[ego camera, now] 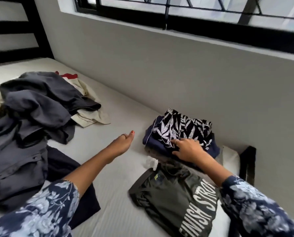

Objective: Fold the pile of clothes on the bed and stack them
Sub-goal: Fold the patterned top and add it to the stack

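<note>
The folded green shorts (173,199) lay nearest, beyond them the right hand (187,149) pressed spread fingers on the folded stack (180,132), the left hand (124,142) hovering relaxed near the unfolded pile (33,106).

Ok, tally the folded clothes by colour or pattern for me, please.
Leaf-print black and white: 1
Navy: 1
Dark green with white lettering: 1
Total: 3 folded. The pile at left remains unfolded.
</note>
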Demonstrator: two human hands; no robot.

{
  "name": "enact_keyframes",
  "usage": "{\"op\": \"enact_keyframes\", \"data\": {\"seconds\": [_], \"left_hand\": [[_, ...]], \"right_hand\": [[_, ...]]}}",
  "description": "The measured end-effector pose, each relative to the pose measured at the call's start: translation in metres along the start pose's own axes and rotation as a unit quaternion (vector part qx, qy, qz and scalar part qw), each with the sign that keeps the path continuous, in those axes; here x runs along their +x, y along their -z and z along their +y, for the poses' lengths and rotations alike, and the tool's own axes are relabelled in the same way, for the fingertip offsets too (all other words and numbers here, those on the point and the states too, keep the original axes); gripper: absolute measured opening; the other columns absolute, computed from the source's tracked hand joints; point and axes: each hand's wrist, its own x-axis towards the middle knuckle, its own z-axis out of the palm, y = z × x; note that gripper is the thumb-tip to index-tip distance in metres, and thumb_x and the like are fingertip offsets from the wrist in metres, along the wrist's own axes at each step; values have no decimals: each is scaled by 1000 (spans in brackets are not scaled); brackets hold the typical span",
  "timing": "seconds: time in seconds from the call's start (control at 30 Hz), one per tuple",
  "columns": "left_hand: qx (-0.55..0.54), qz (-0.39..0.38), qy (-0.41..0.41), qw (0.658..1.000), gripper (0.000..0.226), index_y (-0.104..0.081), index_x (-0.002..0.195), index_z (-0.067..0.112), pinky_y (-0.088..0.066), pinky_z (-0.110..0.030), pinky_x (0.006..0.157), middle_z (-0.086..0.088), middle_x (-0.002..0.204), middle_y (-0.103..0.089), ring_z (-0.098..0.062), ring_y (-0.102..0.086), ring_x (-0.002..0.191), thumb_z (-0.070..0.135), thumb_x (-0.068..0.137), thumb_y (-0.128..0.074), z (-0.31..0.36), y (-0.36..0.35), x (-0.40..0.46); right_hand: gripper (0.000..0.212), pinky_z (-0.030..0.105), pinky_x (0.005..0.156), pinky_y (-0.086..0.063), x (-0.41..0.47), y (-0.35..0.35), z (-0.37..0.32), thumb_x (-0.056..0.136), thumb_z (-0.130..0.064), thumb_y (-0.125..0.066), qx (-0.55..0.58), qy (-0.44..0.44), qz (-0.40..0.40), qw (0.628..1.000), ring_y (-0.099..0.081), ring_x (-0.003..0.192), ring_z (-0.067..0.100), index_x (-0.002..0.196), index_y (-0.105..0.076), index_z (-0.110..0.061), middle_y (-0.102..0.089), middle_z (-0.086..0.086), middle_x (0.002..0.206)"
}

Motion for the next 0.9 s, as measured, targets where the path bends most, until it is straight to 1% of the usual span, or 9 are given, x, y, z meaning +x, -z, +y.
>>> {"op": "enact_keyframes", "data": {"seconds": [0.1,0.23,0.3,0.37,0.43,0.5,0.63,0.77,0.9], "left_hand": [[6,9,18,1000,61,-53,115,9,-38,-38,101,-10,121,-56,-24,-51,113,59,97,-23,-19,17,-8],[31,35,38,998,56,-53,103,11,-38,-37,96,-13,117,-58,-25,-53,110,59,97,-25,-48,48,-29],[44,55,50,996,51,-52,97,12,-37,-34,88,-12,110,-59,-26,-53,106,56,98,-26,-62,63,-39],[44,87,66,993,49,-51,91,12,-36,-31,80,-4,92,-55,-24,-52,97,55,99,-28,-82,82,-53],[40,120,70,989,48,-43,74,15,-34,-31,73,-2,75,-46,-23,-50,85,54,98,-30,-97,98,-62],[39,155,76,984,47,-38,69,15,-33,-32,72,-3,72,-43,-22,-48,82,50,99,-33,-114,115,-75],[44,216,84,972,34,-47,88,14,-33,-30,75,-5,89,-51,-18,-50,81,43,101,-36,-141,143,-107],[33,282,126,951,38,-61,104,5,-39,-30,87,-17,114,-63,-30,-55,114,37,101,-40,-166,170,-131],[9,333,160,929,34,-63,110,3,-40,-30,89,-15,118,-65,-30,-56,114,31,99,-47,-199,193,-148]], "right_hand": [[45,40,93,-46,8,21,-2,91,-46,-53,23,-12,-11,1000,-56,119,28,134,-50,-31,-57,6,132],[27,35,78,-45,13,38,-39,91,-15,-47,25,4,75,997,-59,110,32,115,-59,-11,-61,14,119],[25,34,69,-41,15,43,-60,87,-4,-46,56,27,101,993,-60,104,34,108,-58,-8,-61,17,113],[25,33,66,-41,18,46,-88,81,2,-48,113,61,109,986,-62,98,35,101,-61,-6,-64,16,107],[32,33,72,-46,23,49,-112,76,7,-47,150,99,109,978,-61,98,35,102,-61,-6,-66,15,108],[44,34,77,-42,28,54,-141,76,11,-44,174,137,103,970,-58,104,35,113,-58,-7,-62,18,115],[50,29,74,-36,32,63,-203,81,12,-40,184,183,88,962,-55,107,34,124,-54,-10,-57,19,120],[50,31,78,-40,27,67,-253,81,10,-39,184,226,77,953,-54,108,35,126,-51,-8,-56,22,120],[47,34,85,-44,26,66,-298,83,4,-40,176,256,49,949,-53,112,35,127,-52,-9,-55,21,123]]}}
